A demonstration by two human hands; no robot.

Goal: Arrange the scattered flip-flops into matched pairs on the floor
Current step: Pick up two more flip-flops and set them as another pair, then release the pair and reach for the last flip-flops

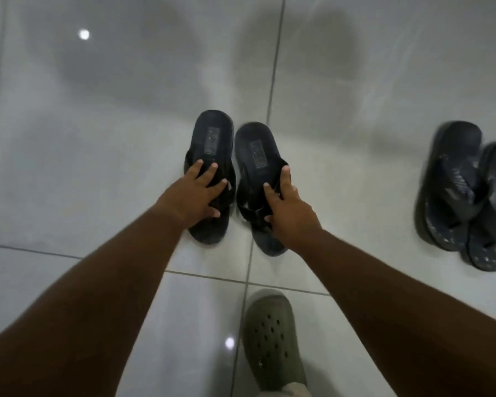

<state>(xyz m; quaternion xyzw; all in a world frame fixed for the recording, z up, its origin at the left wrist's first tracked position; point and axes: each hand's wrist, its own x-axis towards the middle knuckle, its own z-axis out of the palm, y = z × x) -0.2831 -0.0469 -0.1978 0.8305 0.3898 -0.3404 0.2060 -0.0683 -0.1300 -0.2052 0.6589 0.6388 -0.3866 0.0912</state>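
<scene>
Head view: two black rubber flip-flops are seen side by side on the glossy grey tiled floor [98, 167]. The left black flip-flop [209, 138] is pressed by the left hand [196, 196], fingers spread wide over its straps. The right black flip-flop [255, 156] is gripped at the strap by the right hand [287, 210]. A second dark flip-flop pair [464, 196], overlapping and blurred, is seen at right. An olive green perforated clog [272, 339] is worn below.

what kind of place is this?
Probably indoors in a home, maybe an entryway, though no walls show. Glossy tiled floor mirrors ceiling lights; flip-flop pairs sit on it, one under both hands, another at right; an olive clog.
</scene>
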